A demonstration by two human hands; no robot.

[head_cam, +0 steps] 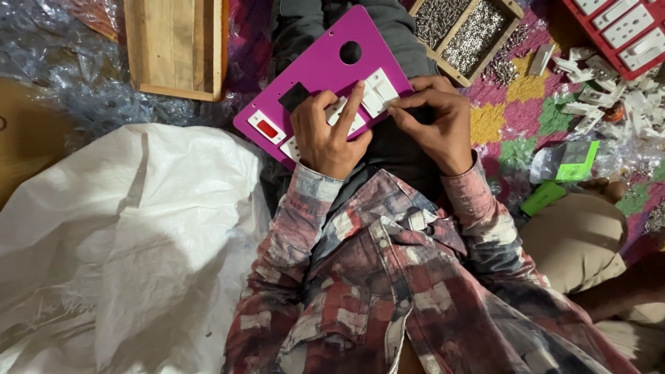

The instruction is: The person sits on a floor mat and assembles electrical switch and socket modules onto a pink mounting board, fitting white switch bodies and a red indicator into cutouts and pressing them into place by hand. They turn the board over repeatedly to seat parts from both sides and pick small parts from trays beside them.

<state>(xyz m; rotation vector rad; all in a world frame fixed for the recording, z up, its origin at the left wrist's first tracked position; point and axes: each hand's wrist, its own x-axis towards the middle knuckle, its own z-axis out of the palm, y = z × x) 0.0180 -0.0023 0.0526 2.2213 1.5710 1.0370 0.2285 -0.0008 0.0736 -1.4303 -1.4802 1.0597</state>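
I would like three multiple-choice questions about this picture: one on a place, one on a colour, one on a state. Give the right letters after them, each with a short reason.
1. Where does the wooden tray of small metal parts lie?
A. beyond the right hand
B. on the white sack
C. under the board

2. What colour is the board?
A. green
B. magenta
C. white

3. What is the state of the round hole in the board?
A. filled by a switch
B. covered by a hand
C. empty

Answers:
1 A: it sits above the right hand in view.
2 B: its face is magenta.
3 C: dark cloth shows through; the left hand lies lower.
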